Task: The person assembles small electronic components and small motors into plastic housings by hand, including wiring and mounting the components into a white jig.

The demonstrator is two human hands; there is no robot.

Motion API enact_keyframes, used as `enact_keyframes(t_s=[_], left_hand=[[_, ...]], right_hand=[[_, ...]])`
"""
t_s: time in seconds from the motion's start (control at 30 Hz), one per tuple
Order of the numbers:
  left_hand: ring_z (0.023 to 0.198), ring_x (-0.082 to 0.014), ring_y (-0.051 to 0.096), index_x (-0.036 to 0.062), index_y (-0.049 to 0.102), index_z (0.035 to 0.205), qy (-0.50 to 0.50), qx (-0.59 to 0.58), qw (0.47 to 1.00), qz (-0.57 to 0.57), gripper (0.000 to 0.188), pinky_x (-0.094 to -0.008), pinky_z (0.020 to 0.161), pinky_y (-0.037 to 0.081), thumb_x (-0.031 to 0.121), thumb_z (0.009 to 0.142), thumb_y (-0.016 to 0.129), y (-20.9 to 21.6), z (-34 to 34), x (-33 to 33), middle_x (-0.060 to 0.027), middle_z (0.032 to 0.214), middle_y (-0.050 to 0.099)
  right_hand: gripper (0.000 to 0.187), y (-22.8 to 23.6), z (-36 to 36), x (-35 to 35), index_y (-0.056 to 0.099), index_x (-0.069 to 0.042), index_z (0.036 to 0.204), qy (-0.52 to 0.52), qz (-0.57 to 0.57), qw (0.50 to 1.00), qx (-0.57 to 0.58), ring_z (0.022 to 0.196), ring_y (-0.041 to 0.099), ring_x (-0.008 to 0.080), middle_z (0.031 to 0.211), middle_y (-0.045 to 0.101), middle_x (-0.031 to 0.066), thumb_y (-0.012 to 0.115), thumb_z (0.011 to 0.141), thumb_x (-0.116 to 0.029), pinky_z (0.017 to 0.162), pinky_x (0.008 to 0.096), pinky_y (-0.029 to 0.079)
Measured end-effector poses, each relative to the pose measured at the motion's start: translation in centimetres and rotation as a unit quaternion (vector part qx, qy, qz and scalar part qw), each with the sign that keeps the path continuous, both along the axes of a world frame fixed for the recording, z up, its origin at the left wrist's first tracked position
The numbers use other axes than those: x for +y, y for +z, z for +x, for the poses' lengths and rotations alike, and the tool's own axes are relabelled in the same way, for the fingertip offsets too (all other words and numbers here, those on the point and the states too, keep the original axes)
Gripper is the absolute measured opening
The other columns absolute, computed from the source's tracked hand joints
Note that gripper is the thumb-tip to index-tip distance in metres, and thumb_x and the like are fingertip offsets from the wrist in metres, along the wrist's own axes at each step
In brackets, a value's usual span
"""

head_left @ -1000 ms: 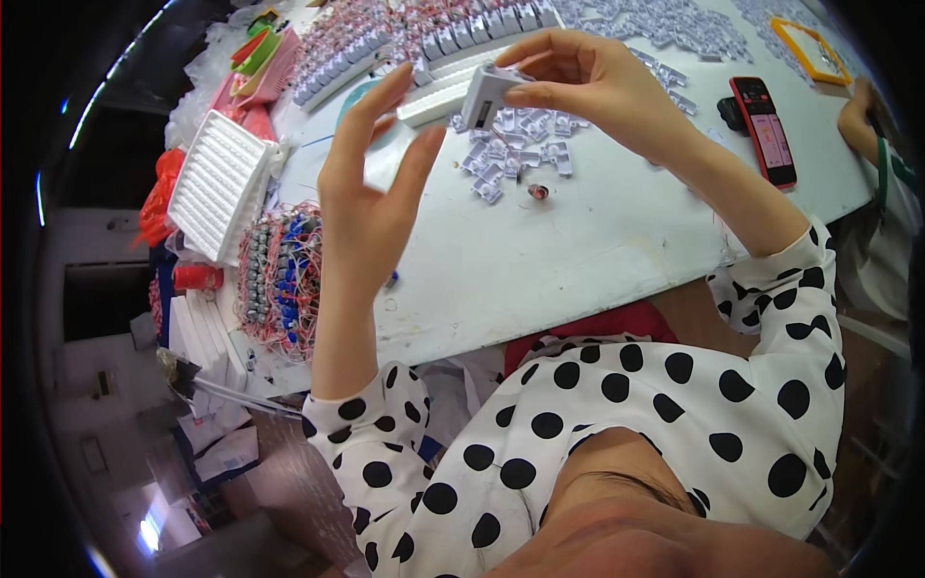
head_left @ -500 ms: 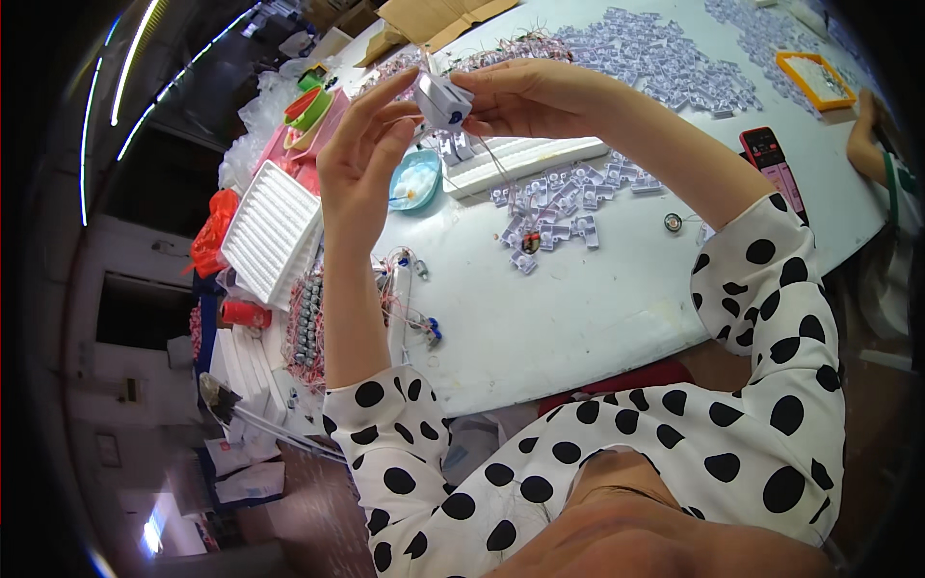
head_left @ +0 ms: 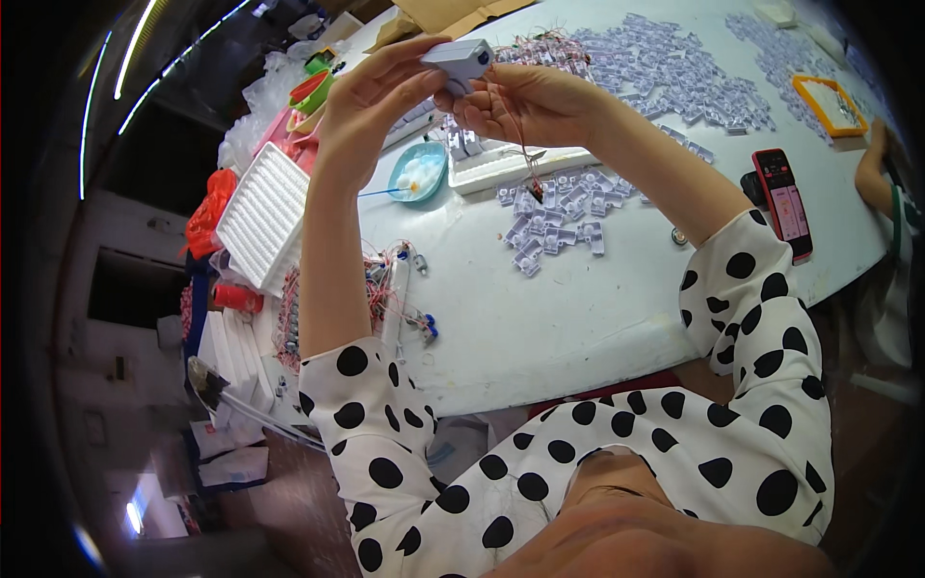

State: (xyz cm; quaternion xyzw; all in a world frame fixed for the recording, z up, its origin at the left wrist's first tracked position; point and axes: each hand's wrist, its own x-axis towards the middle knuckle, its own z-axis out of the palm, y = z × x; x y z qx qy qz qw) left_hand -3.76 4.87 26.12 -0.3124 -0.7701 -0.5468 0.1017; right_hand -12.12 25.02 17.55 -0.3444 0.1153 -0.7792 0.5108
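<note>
Small grey plastic housing point(head_left: 461, 60) in the shared grip of left hand point(head_left: 371, 101) and right hand point(head_left: 525, 101), above white ridged tray point(head_left: 262, 217).

Garment: a white top printed all over with black polka dots.
Dots: round, fairly large, unevenly spaced; some are cut off at the seams and hems.
Sleeves: short and loose, ending above the elbows with soft, slightly flared hems.
Neckline: a rounded opening at the lower middle of the view.
Forearms: bare from the sleeve hems down, no watch or bracelet visible.
Left hand point(head_left: 371, 106): bare, no glove, no ring that can be made out.
Right hand point(head_left: 525, 101): bare, no glove.
</note>
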Motion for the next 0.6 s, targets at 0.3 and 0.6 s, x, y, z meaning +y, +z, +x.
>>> enact_keyframes(t_s=[0.3,0.6], left_hand=[[0.112,-0.0185,0.067,-0.0018,0.064,0.130,-0.035,-0.029,0.994,0.101,0.039,-0.0322,0.102,0.052,0.013,0.095,0.071,-0.8,-0.2,0.1,-0.0121,0.120,0.071],[0.115,-0.0216,0.067,-0.0015,0.065,0.131,0.123,-0.053,0.989,0.057,0.039,-0.0357,0.103,0.052,0.021,0.099,0.066,-1.1,0.0,-0.5,-0.0155,0.127,0.068]], right_hand=[[0.043,1.4,1.7,0.3,0.045,0.009,0.134,-0.153,0.062,0.985,0.045,0.115,0.066,0.0268,0.123,0.060,0.0236,0.054,0.106,-0.022,0.099,0.0300,0.059],[0.043,0.6,0.1,-0.4,0.055,0.007,0.129,-0.449,0.095,0.877,0.143,0.117,0.067,0.0270,0.125,0.060,0.0213,0.070,0.097,-0.016,0.104,0.0298,0.055]])
